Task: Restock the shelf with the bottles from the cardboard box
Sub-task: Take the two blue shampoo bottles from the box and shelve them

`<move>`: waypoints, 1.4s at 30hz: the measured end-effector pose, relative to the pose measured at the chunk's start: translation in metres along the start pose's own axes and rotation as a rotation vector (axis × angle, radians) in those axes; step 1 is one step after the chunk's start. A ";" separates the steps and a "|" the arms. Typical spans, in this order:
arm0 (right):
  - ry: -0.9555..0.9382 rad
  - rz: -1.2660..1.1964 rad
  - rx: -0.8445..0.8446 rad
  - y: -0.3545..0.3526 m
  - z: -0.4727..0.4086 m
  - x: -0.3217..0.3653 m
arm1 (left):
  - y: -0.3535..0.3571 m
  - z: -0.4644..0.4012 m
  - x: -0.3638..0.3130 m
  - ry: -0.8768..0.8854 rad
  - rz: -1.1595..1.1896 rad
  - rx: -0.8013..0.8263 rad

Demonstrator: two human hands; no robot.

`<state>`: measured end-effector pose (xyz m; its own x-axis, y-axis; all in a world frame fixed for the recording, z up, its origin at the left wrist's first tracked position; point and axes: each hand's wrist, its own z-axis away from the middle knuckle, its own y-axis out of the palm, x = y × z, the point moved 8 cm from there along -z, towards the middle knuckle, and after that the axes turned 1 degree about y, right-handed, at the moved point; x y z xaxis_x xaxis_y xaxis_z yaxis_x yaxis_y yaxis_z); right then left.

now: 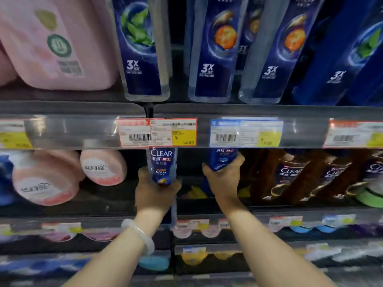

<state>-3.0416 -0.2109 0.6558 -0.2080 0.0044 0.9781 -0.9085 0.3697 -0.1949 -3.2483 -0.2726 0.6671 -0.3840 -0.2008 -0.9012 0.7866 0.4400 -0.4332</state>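
Observation:
Both my hands reach into the middle shelf (207, 210), each holding a dark blue CLEAR bottle. My left hand (154, 195) grips the lower part of one blue bottle (162, 165), which stands upright with its label facing me, just under the red price tag. My right hand (224, 179) is wrapped around the second blue bottle (222, 159), whose top is hidden behind the upper shelf's price rail (83, 129). The cardboard box is out of view.
Brown CLEAR bottles (294, 175) fill the same shelf to the right; pink tubs (45, 183) stand to the left. Tall blue bottles (213, 50) and a pink jug (53, 42) line the shelf above. Lower shelves show blurred products.

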 end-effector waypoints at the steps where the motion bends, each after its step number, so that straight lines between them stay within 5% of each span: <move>1: 0.009 0.002 0.004 0.001 -0.001 -0.006 | 0.002 0.000 0.001 0.008 0.011 -0.001; 24: -0.083 0.042 0.060 0.000 0.007 -0.024 | 0.040 -0.020 -0.006 0.200 0.238 -0.133; 42: -0.069 0.145 0.079 -0.003 0.023 -0.052 | 0.071 -0.005 0.045 0.136 0.262 0.014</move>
<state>-3.0364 -0.2333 0.6033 -0.3614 -0.0126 0.9323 -0.8922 0.2953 -0.3418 -3.2117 -0.2460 0.5958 -0.2275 0.0374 -0.9731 0.8738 0.4488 -0.1870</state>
